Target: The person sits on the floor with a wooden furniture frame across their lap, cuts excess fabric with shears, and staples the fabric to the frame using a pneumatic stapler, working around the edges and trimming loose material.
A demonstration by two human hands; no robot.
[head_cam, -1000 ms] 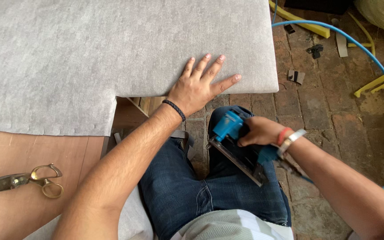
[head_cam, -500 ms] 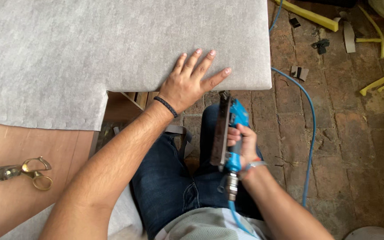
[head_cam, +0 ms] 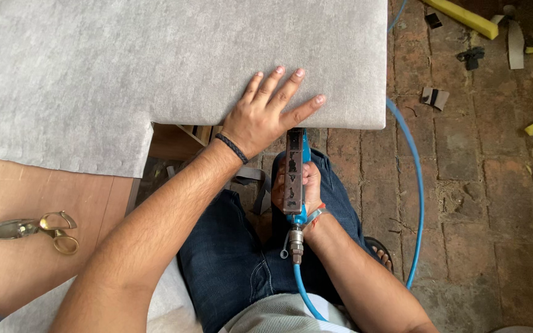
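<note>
The left hand (head_cam: 268, 115) lies flat, fingers spread, pressing the grey fabric (head_cam: 174, 68) near its front edge and holding nothing. The right hand (head_cam: 300, 185) is wrapped tight around a blue pneumatic staple gun (head_cam: 295, 176), whose nose points up under the fabric's edge just beside the left hand. A blue air hose (head_cam: 416, 203) loops over the brick floor (head_cam: 488, 203). Brass-handled scissors (head_cam: 35, 228) rest on the wooden counter (head_cam: 32, 277), well apart.
</note>
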